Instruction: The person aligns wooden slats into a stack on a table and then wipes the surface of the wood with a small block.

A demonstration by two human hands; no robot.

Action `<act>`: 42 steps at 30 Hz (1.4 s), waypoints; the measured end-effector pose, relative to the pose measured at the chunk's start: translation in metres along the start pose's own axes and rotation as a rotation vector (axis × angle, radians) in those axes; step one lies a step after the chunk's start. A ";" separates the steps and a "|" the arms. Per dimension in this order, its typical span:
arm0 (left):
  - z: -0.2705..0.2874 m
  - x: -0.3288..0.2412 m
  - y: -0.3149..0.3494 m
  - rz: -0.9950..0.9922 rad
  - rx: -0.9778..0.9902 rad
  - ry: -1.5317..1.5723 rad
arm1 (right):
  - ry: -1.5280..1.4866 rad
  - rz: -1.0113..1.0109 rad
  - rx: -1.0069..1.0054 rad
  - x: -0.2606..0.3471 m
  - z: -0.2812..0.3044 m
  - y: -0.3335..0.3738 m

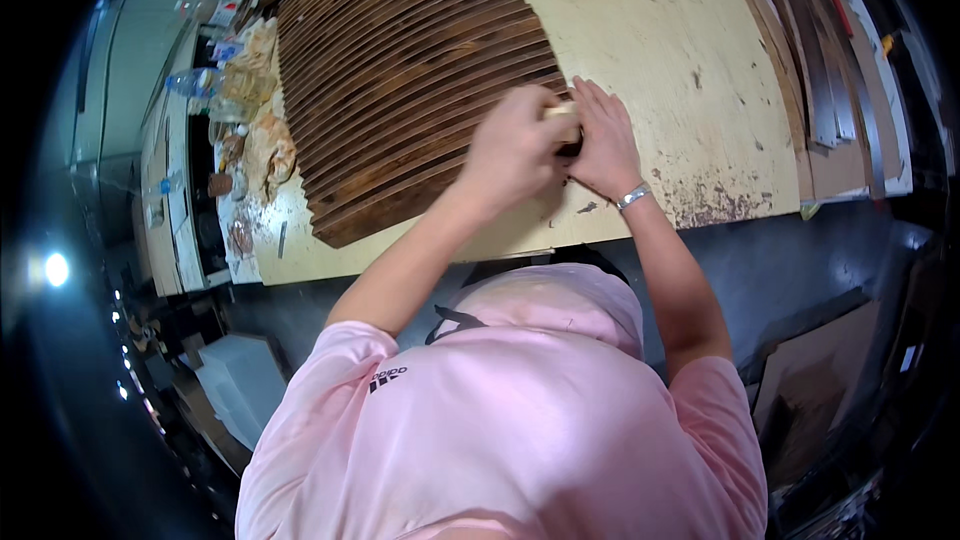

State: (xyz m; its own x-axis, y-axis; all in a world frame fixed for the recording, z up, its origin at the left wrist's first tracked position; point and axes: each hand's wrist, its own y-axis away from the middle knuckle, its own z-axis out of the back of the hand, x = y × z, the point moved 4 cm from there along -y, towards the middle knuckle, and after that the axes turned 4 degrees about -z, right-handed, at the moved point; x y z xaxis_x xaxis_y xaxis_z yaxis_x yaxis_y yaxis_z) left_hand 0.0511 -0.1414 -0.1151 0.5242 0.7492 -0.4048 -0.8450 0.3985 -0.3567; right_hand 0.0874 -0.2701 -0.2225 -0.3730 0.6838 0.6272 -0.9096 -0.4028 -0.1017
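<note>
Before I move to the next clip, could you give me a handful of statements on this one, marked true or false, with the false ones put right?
1. The left hand holds a small pale object. True.
2. The right hand is curled into a fist. False: the right hand has its fingers extended.
3. Dark brown wooden strips lie side by side on the table. True.
4. The wristband is on the left wrist. False: the silver wristband is on the right.
5. The plastic bottles stand right of the strips. False: the plastic bottles are to their left.
6. The shirt is pink. True.
</note>
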 end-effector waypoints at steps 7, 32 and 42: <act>0.050 0.045 0.098 0.275 0.009 -0.127 | 0.007 0.016 -0.025 0.007 0.003 -0.002; 0.079 0.067 0.047 0.165 -0.256 -0.239 | 0.013 0.058 -0.034 0.012 0.005 -0.002; 0.039 0.060 0.003 0.182 -0.025 -0.324 | 0.009 0.067 -0.048 0.005 0.001 -0.001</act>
State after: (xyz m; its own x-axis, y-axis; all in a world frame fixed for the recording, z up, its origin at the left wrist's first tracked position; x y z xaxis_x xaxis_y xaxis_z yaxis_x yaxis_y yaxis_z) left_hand 0.0758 -0.0742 -0.1075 0.3016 0.9368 -0.1771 -0.9163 0.2336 -0.3252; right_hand 0.0868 -0.2673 -0.2187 -0.4348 0.6619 0.6106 -0.8902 -0.4182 -0.1805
